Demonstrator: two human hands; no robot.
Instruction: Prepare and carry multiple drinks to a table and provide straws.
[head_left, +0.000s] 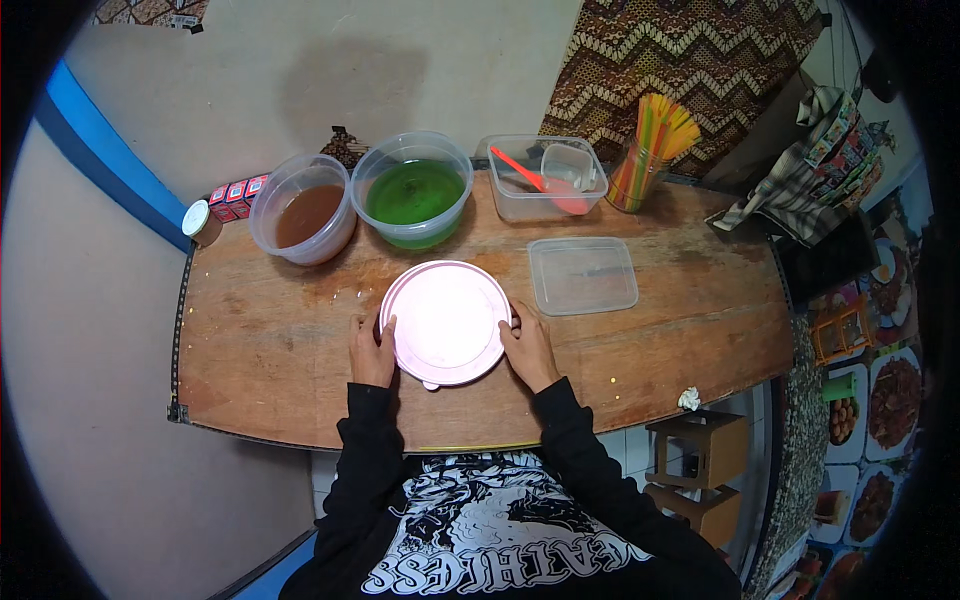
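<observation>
Both my hands grip a round pale pink plastic lid (450, 324) by its rim, in front of me over the wooden table. My left hand (371, 349) has it at the left edge, thumb on top. At the right edge my right hand (529, 345) holds it the same way, fingers partly hidden beneath. Whether anything lies under the lid cannot be seen. Just beyond it stands a clear plastic tub of green liquid (415, 193). Left of that is a similar tub of brown liquid (309, 217). A clear rectangular lid (583, 275) lies flat to the right.
At the back, a rectangular plastic container (510, 208) holds a red ladle (521, 169) and a small clear cup. Beside it stands a jar of colourful drinking straws (645, 157). Small red boxes (238, 198) and a white-lidded jar (199, 222) sit back left. Crumpled white paper (688, 398) lies near the front-right edge.
</observation>
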